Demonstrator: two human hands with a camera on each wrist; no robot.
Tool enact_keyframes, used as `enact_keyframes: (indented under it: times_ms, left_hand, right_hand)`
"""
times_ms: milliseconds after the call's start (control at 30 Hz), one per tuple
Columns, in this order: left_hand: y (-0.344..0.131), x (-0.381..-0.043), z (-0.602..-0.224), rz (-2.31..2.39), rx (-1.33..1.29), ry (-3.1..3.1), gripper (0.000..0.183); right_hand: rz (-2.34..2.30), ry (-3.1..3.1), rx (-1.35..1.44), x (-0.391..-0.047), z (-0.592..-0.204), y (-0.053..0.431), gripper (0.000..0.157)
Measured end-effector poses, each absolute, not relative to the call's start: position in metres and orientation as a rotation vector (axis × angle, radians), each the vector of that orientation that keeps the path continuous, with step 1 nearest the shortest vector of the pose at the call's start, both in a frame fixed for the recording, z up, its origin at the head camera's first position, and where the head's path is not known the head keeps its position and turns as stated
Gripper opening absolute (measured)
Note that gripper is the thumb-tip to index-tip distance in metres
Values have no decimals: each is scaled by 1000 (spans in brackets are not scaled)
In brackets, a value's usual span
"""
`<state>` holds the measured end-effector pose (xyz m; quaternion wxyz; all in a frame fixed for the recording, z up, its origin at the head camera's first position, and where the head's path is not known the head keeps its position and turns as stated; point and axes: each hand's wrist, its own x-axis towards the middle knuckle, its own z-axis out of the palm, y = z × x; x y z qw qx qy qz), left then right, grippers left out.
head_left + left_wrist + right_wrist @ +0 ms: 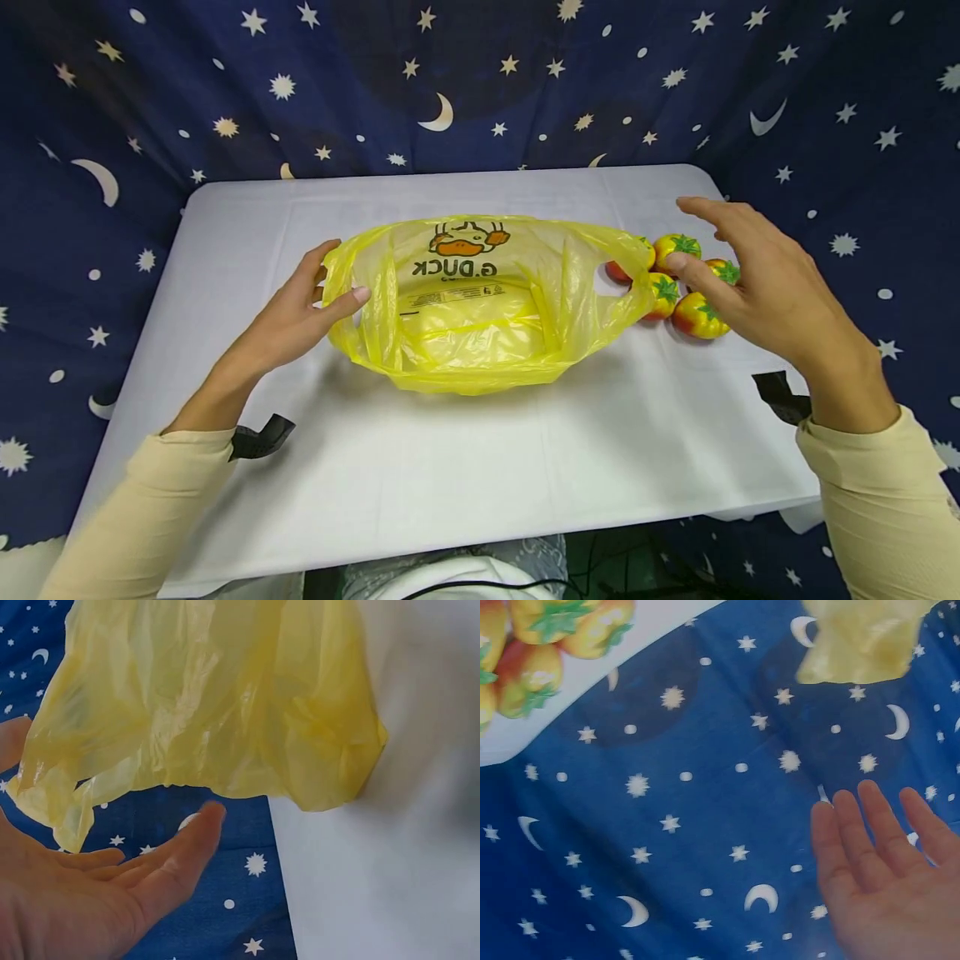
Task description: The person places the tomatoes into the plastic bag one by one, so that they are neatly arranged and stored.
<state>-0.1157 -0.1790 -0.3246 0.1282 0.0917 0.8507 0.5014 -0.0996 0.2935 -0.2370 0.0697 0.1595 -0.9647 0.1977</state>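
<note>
Left fingers [315, 260] at yellow bag [472, 337], left end.

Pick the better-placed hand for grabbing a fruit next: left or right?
Right, probably: the right hand is empty and close to the fruits; the left hand is across the yellow bag from them.

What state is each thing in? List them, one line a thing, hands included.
Yellow translucent plastic bag: mouth spread wide, facing upward.
Round, glossy red-and-yellow fruits with green leafy tops: whole, clustered outside the bag.
White cloth table cover: spread out, lightly creased.
Navy star-and-moon fabric curtain: hanging.
Person's left hand: at the bag's left side, thumb and fingers apart.
Person's right hand: fingers extended, holding nothing.
</note>
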Motion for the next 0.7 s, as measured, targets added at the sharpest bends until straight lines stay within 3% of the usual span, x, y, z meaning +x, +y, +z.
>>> enact_keyframes:
  times_ms: [433, 700]
  left_hand:
    - [-175, -114, -342, 1583, 272, 2441, 89]
    - [-173, -112, -346, 1522, 205, 2470, 78]
  right_hand:
    - [751, -2910, 306, -100, -258, 327, 54]
    - [814, -2924, 181, -95, -278, 349, 56]
